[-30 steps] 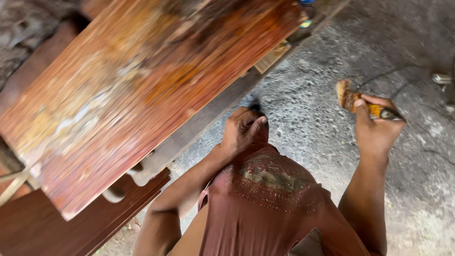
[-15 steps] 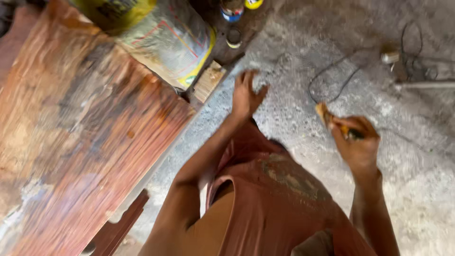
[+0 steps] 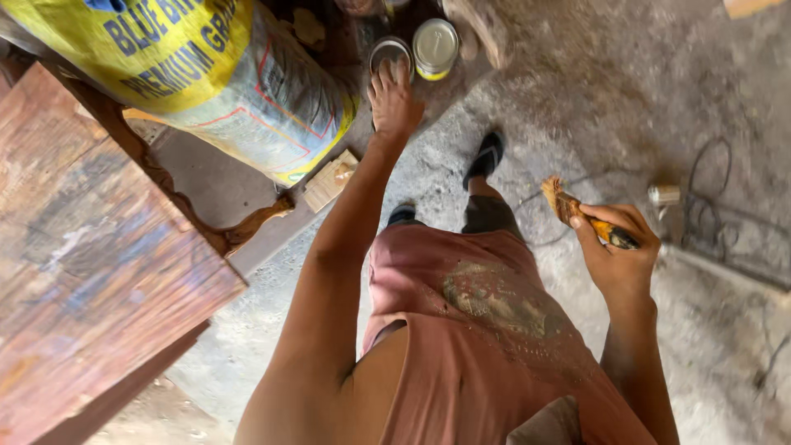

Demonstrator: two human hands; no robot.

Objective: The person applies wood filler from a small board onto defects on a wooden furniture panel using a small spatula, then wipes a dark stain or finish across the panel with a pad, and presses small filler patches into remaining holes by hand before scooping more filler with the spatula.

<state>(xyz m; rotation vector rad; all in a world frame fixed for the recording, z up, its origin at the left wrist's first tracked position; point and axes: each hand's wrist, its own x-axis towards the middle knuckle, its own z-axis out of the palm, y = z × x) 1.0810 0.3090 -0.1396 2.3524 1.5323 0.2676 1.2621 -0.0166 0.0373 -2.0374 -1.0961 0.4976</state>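
The left hand (image 3: 394, 100) is stretched far forward, with the fingers spread and pointing away from the person. Its fingertips lie over a small round tin (image 3: 390, 54) with a grey top; I cannot tell if they grip the tin or only touch it. Just beside this tin, on its right, stands a second tin (image 3: 435, 47) with a pale lid and a yellow side. Both tins stand on a dark surface at the top of the view, near a big sack (image 3: 206, 82) that is yellow and grey and lies on its side.

The right hand (image 3: 618, 255) is closed around the handle of a paintbrush (image 3: 577, 213). The bristles of the brush point up and to the left, and they are apart from everything else, above the concrete floor (image 3: 626, 99).

At the left side is a reddish-brown wooden panel (image 3: 91, 272) with worn, streaked colour. Below the left arm, a small block of pale wood (image 3: 329, 181) lies near the sack. A small metal can (image 3: 663, 194) and some thin dark cables (image 3: 725, 214) lie on the floor, near the right hand. One foot in a dark sandal (image 3: 484, 156) stands on the floor between the two arms.
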